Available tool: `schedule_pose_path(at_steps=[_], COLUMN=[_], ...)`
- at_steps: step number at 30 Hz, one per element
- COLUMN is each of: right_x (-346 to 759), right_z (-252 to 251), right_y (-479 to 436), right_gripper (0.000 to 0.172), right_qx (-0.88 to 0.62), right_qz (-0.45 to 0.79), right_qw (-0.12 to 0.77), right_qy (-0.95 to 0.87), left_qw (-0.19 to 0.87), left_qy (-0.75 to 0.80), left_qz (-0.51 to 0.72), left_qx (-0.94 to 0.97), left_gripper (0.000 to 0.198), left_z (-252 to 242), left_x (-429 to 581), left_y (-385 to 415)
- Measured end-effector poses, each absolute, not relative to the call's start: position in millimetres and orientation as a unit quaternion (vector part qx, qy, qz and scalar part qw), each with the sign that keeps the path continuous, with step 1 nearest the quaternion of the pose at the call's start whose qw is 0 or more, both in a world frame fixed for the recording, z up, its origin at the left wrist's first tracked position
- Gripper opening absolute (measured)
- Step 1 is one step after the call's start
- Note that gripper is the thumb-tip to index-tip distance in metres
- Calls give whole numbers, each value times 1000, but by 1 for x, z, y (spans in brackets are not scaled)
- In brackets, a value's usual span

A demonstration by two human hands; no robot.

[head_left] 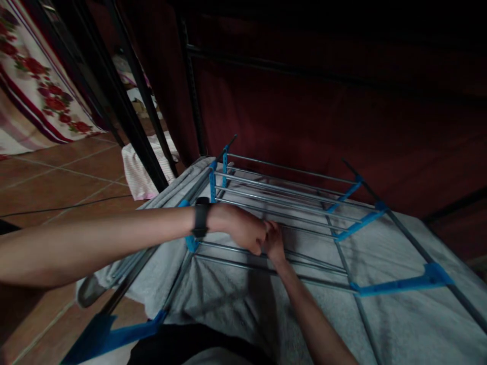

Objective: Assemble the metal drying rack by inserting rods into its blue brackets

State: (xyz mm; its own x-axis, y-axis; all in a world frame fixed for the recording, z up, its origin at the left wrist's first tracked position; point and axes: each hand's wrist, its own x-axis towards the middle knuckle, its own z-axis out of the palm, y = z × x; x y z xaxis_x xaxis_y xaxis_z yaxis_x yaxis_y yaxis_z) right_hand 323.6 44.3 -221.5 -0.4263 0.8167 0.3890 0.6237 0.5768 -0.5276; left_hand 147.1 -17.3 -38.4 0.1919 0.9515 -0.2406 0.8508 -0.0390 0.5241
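Note:
A metal drying rack (pixel 289 195) with grey bars and blue plastic joints stands in front of me. A light grey towel (pixel 228 299) is draped over its near bars and hangs down both sides. My left hand (pixel 243 230), a black band on its wrist, reaches across from the left and is curled closed over the towel's far edge at the middle bars. My right hand (pixel 274 242) comes up from below, fingers closed, touching the left hand at the same spot. What the fingers pinch is mostly hidden; it looks like the towel's edge.
Dark red fabric (pixel 342 111) hangs behind the rack on a black frame. A black metal post (pixel 125 116) slants at the left, with a pink-white cloth (pixel 140 172) at its foot. Terracotta floor tiles (pixel 57 172) and a floral cloth (pixel 34 91) lie far left.

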Motion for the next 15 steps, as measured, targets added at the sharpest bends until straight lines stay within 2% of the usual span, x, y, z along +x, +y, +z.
schedule_pose_path(at_steps=[1,3,5,7,10,15], right_x=[314,292,268,244,207,154], right_z=[-220,-219,-218,-216,-213,-205], right_y=[44,44,43,42,44,49], right_gripper=[51,51,52,53,49,37], right_qx=[-435,-431,-406,-383,-356,-334], right_qz=[151,149,153,161,178,163], right_qw=[302,281,267,255,230,157], right_qy=[-835,-844,-860,-873,-888,-915], left_qw=[339,355,324,258,253,328], left_qy=[629,659,677,662,626,665], left_qz=[108,223,340,482,611,581], left_qx=[691,625,566,514,414,336], left_gripper=[9,23,37,40,31,45], left_z=[-12,42,81,86,31,-108], left_x=[123,74,34,3,-30,-42], left_y=[-35,-71,-100,-115,-106,-59])
